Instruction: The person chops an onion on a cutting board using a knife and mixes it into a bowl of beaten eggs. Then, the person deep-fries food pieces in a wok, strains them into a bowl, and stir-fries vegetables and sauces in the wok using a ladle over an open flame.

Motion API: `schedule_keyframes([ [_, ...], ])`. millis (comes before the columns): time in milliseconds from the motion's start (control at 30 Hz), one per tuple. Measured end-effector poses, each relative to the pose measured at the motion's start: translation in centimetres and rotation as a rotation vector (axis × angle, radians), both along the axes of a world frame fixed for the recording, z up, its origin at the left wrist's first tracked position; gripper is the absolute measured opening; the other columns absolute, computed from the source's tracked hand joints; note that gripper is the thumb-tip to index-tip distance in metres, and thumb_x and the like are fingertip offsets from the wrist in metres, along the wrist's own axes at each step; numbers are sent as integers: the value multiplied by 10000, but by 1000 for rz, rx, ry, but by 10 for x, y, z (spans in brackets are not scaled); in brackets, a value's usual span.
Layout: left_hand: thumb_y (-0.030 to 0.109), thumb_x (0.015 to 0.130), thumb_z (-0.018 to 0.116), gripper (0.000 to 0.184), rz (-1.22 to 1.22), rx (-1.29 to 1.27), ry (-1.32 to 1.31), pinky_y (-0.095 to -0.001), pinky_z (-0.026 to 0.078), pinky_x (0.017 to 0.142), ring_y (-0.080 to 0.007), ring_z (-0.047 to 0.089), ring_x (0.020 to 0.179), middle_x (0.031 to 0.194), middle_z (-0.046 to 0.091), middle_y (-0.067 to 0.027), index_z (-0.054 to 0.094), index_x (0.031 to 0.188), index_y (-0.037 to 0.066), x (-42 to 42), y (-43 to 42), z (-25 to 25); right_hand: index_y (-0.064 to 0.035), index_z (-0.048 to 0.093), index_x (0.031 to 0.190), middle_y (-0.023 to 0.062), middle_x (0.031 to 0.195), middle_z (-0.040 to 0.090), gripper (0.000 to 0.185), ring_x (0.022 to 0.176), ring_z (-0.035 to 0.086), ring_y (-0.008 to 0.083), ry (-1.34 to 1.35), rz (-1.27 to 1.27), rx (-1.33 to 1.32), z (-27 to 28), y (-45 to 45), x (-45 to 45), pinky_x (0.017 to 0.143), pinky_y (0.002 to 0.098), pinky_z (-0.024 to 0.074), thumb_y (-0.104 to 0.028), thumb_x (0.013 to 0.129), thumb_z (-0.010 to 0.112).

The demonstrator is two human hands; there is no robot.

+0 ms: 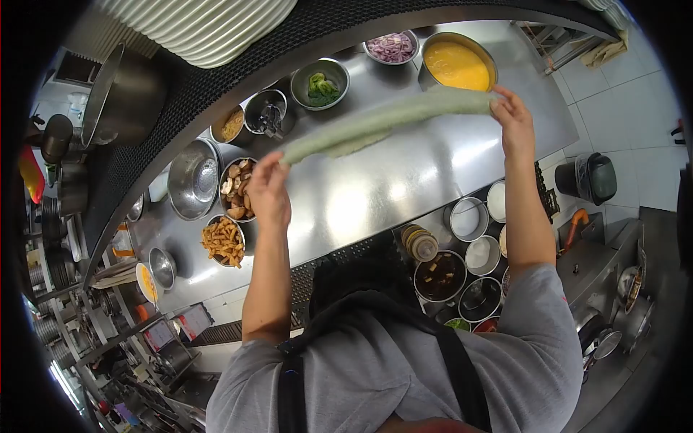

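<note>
Pinched at both ends between fingers and thumbs, a long, pale-green cloth (390,120) stretches from a person's left hand (268,189) to the right hand (513,121) above a shiny stainless-steel counter (433,169). Slack at its right end could dip into yellow liquid (455,66) in the round metal pot (462,38) alongside; a low left-hand swing could knock the brown mushrooms (236,186) nearby.

A pale green cloth (390,119) blurs, its weave lost. The left hand (268,193) hides part of the mushrooms (234,192), the top edge crops a stack of white plates (209,30), and markings on cards (195,322) at lower left are too small to read.
</note>
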State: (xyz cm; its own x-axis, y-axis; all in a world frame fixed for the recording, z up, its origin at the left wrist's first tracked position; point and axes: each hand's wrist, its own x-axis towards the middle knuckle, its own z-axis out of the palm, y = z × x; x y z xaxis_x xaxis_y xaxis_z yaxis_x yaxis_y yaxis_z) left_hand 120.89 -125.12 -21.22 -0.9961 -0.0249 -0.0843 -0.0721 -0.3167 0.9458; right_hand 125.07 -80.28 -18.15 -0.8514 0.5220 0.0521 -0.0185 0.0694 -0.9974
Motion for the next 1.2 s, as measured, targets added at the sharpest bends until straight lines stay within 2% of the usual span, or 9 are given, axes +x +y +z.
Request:
schedule_keyframes([
  [300,66,840,697,130,-169,-584,-340,-224,469,728,-92,606,783,874,684,-34,689,948,-7,91,-2,-138,-75,637,1146,125,832,688,332,751,648,205,-538,144,464,-142,13,92,726,318,509,-49,815,615],
  [433,85,853,676,138,-161,-818,-150,-264,503,693,-121,629,764,885,697,-63,689,966,7,101,3,-133,-58,654,1086,157,832,696,291,767,676,295,-605,150,617,-105,-1,101,742,369,521,-69,795,641],
  [533,95,790,682,233,-404,-1129,179,-350,527,808,-302,651,844,959,683,-165,693,1019,53,104,3,-106,-80,640,1137,143,922,685,332,848,663,262,-690,146,616,-106,3,109,771,355,509,-106,806,660],
  [600,100,779,686,244,-439,-1230,202,-368,515,839,-316,635,889,994,671,-169,693,1018,54,114,0,-109,-84,663,1088,170,969,676,284,881,654,325,-482,131,941,-114,3,108,789,389,517,-89,804,649],
  [700,100,757,682,272,-461,-1308,179,-411,477,913,-347,588,1009,1079,634,-179,683,1025,53,90,30,-74,-67,655,1107,130,1048,649,297,916,630,326,-259,81,972,-99,-21,63,811,392,511,-119,815,659],
  [767,69,755,671,311,-246,-1317,517,-439,475,871,-335,577,1021,1076,627,-178,665,1066,55,52,57,-73,-61,664,1060,130,1007,651,252,882,630,333,-261,118,997,-109,-33,29,793,400,512,-113,813,658],
  [933,68,735,672,266,-361,-1416,398,-451,468,840,-330,570,1006,1058,628,-147,634,997,52,-9,63,-106,-44,670,963,120,922,645,167,859,626,326,-184,277,1060,-133,-16,0,768,411,514,-87,802,663],
  [1033,65,724,671,224,-468,-1349,219,-445,470,823,-328,572,994,1066,629,-130,615,940,55,-11,47,-102,-37,660,924,113,914,648,134,895,621,311,-273,143,792,-118,-14,-3,784,406,512,-71,795,664],
  [1200,39,722,657,229,-396,-1511,157,-456,470,835,-317,581,1010,1022,638,-125,614,946,55,-11,61,-74,-32,601,1157,164,1150,606,321,1047,594,326,-250,99,1060,-121,-27,-24,892,381,488,-63,839,636],
])
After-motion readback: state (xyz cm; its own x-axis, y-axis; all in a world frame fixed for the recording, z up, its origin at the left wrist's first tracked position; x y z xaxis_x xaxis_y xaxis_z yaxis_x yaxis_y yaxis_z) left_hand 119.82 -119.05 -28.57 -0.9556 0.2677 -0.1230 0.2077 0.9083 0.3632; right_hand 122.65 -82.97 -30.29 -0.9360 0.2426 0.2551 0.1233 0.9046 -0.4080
